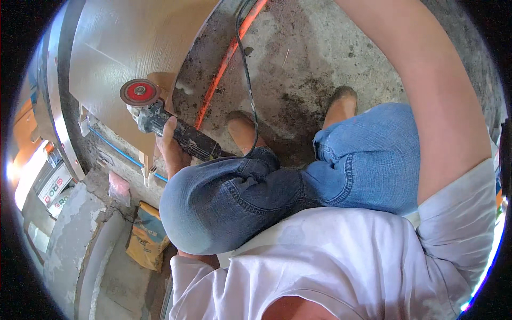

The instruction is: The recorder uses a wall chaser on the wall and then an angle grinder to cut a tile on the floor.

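My left hand (172, 145) is closed round the dark body of an angle grinder (189, 140), held just beyond my bent left knee. The grinder's red-centred disc (140, 91) faces up, in front of a tan wooden panel (114, 34). A black cable (248, 72) hangs down from the upper edge toward the tool's rear end. My right arm (432, 112) reaches up along the right side and out past the top edge, so that hand is out of sight. I am squatting on stained concrete.
An orange pipe (226, 58) crosses the concrete floor (298, 48) beyond my feet. A thin blue pipe (117, 150) runs along the left, below the panel. At lower left are a pink plastic bag (120, 189), a yellow sack (146, 240) and a broken concrete ledge (69, 229).
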Available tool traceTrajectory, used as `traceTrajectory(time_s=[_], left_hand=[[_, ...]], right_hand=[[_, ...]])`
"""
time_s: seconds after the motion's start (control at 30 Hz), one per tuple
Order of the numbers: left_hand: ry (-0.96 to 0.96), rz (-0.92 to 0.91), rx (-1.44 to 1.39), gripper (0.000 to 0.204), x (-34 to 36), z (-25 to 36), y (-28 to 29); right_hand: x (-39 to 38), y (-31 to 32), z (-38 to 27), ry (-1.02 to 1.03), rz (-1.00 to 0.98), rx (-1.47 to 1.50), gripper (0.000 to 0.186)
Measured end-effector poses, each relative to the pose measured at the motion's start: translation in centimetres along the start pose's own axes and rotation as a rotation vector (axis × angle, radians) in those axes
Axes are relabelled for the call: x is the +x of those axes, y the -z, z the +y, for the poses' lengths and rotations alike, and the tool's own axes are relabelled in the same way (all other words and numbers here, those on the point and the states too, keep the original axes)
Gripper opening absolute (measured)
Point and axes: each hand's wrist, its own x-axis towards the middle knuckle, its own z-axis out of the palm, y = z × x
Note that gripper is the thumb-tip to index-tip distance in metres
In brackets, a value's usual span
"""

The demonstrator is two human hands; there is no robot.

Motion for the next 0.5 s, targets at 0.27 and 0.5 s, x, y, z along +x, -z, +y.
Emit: traceTrajectory(time_s=[0.27, 0.5], left_hand=[[0.042, 0.039, 0.003, 0.023, 0.1, 0.1, -0.1], [-0.038, 0.004, -0.006, 0.026, 1.0, -0.7, 1.0]], right_hand=[[0.7, 0.5, 0.4, 0.05, 0.0, 0.06, 0.044], [1.2, 0.0, 0.7, 0.059, -0.024, 0.048, 0.039]])
